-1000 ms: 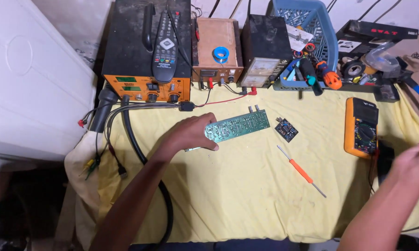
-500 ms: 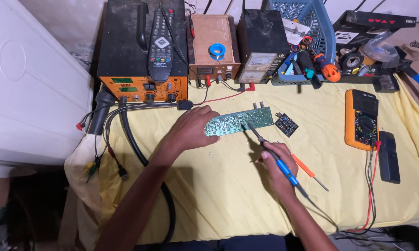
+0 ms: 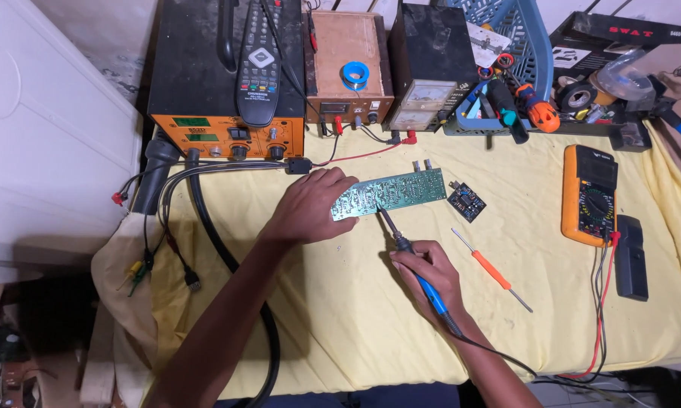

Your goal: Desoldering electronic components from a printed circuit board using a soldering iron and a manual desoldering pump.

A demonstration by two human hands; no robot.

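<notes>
Head view, bench lot: items on a yellow cloth (image 3: 340,317), soft and lightly creased, spread over the worktop.
Left hand (image 3: 310,208): fingers closed over the left end of the circuit board, pressing it to the cloth.
Circuit board (image 3: 392,193): long green rectangle, solder side up, speckled with silvery joints; lies slightly tilted at centre of the cloth, two small round sockets at its far right corner.
Right hand (image 3: 425,276): clamped around the soldering iron in a pen grip, well apart from the other hand.
Soldering iron (image 3: 416,268): slim blue plastic handle, dark metal shaft, tip touching the board's near edge (black cord trails off the front of the bench).
Small module (image 3: 466,202): dark square board, just beside the green board's right end.
Screwdriver (image 3: 491,270): thin steel shaft, orange handle, lying loose to the right of the iron.
Multimeter (image 3: 589,194): orange casing, round dial, red and black leads running down.
Rework station (image 3: 223,83): black box, orange front panel with knobs; a black remote control (image 3: 259,64) lies on top.
Power supply (image 3: 348,68): brown boxy case, blue tape roll on its lid.
Basket (image 3: 533,45): blue plastic lattice, holding tools.
</notes>
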